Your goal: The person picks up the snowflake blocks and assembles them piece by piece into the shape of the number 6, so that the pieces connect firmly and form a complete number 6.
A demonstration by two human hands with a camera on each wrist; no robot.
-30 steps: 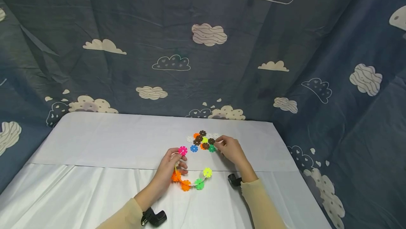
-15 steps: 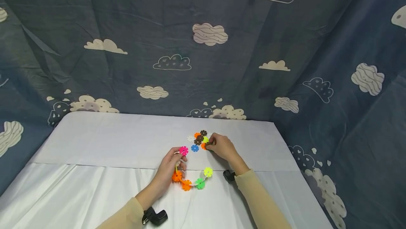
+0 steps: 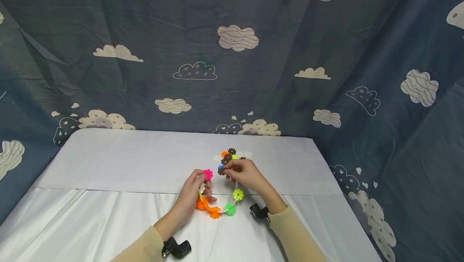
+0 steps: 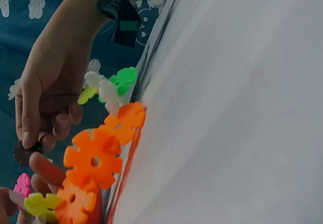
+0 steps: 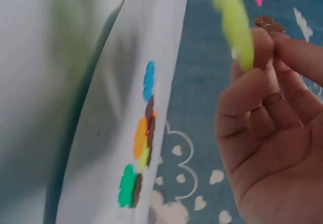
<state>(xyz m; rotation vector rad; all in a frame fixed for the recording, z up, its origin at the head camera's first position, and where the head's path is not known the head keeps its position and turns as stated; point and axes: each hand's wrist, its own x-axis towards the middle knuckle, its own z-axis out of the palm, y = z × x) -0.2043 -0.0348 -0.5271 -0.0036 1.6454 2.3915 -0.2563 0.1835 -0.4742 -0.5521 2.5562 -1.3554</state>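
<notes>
In the head view, my left hand [image 3: 192, 191] grips one end of a curved chain of interlocked plastic snowflake discs, beside a pink disc [image 3: 208, 174]. Orange discs [image 3: 214, 213], a green disc [image 3: 230, 208] and a yellow disc [image 3: 238, 194] follow along it, with white ones between. Between thumb and fingertips, my right hand [image 3: 248, 175] pinches a brown snowflake disc [image 3: 222, 171], a short gap to the right of the pink one. The brown disc [image 4: 21, 154] also shows in the left wrist view. Part of the chain lies hidden behind the left hand.
Loose snowflake discs lie in a pile on the white-covered table [image 3: 127, 165] beyond the hands, among them brown [image 3: 227, 158], orange and white ones. A blue disc [image 5: 149, 81] and a green disc [image 5: 127, 186] appear there in the right wrist view. A cloud-print curtain hangs behind.
My right hand has moved left from the pile toward the left hand, bringing a brown disc picked from its near side. The left hand has stayed nearly still with the chain.
</notes>
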